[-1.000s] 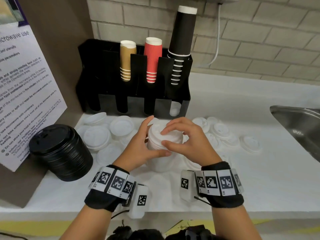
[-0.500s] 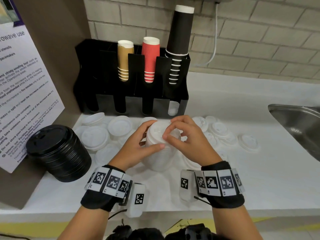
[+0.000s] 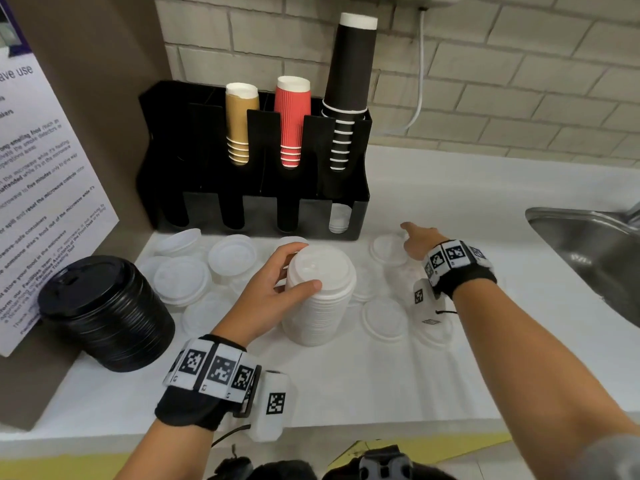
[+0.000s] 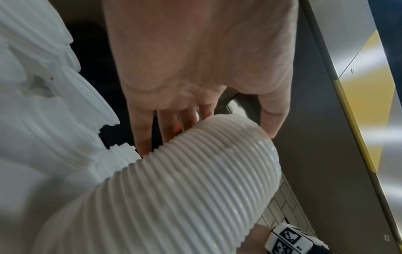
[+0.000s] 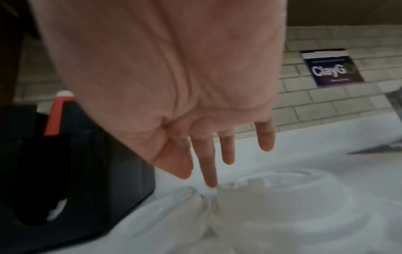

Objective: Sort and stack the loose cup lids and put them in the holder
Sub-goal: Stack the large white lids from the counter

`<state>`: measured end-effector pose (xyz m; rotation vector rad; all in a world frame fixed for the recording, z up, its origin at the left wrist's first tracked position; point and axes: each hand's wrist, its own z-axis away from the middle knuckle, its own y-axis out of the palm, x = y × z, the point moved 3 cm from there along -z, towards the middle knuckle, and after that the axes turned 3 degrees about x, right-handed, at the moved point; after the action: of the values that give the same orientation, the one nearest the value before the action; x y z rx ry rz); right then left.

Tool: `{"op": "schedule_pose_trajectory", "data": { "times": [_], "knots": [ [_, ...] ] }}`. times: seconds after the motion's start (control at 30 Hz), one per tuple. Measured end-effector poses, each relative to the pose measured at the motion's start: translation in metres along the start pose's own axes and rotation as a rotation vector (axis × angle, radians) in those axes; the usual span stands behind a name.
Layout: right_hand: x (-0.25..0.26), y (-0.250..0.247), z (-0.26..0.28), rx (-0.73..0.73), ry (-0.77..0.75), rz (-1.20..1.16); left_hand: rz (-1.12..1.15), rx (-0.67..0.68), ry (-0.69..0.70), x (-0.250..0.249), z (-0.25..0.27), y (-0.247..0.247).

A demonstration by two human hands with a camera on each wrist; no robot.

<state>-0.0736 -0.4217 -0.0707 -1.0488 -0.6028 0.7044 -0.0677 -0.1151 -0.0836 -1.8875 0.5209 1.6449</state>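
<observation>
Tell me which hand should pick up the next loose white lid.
Probably the right. The right hand is open, its fingers stretched over a loose white lid by the holder, while the left hand grips the white lid stack.

Black wristbands [image 3: 194, 407] carry white tag blocks [image 3: 214, 370] and thin black cables [image 3: 230, 434].
</observation>
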Motion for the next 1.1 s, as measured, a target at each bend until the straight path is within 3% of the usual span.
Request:
{"op": "schedule_pose_trajectory", "data": {
  "times": [0.07, 0.17, 0.27, 0.33, 0.4, 0.53, 0.63, 0.77, 0.9, 1.1],
  "knots": [
    [0.004, 0.001, -0.012, 0.009, -0.072, 0.018, 0.003, 0.0, -0.002, 0.001, 0.0, 0.0],
    [0.001, -0.01, -0.019, -0.004, -0.152, -0.154, 0.006, 0.003, 0.005, 0.001, 0.0, -0.002],
    [-0.035, -0.018, -0.023, -0.068, 0.028, -0.225, 0.009, 0.013, 0.003, 0.001, 0.0, -0.002],
    [-0.059, -0.017, -0.023, -0.11, 0.122, -0.152, 0.005, 0.014, 0.003, 0.001, 0.0, -0.003],
    [-0.065, -0.015, -0.019, -0.054, 0.154, -0.177, 0.006, 0.017, 0.004, 0.0, 0.001, -0.003],
    [-0.051, -0.012, -0.002, 0.075, 0.071, -0.891, 0.0, 0.023, 0.0, -0.001, 0.0, -0.002],
    [-0.05, -0.026, 0.021, -0.052, 0.007, -1.122, -0.002, 0.019, -0.008, -0.004, 0.001, -0.001],
    [-0.044, -0.029, 0.06, -0.108, -0.148, -1.171, 0.009, 0.009, -0.017, -0.006, 0.001, -0.001],
    [0.002, 0.007, 0.101, -0.009, -0.291, -1.181, 0.018, 0.003, -0.036, -0.008, 0.0, -0.001],
    [0.057, 0.055, 0.133, 0.109, -0.298, -1.19, 0.075, -0.016, -0.125, -0.003, 0.0, 0.005]
  ]
}}
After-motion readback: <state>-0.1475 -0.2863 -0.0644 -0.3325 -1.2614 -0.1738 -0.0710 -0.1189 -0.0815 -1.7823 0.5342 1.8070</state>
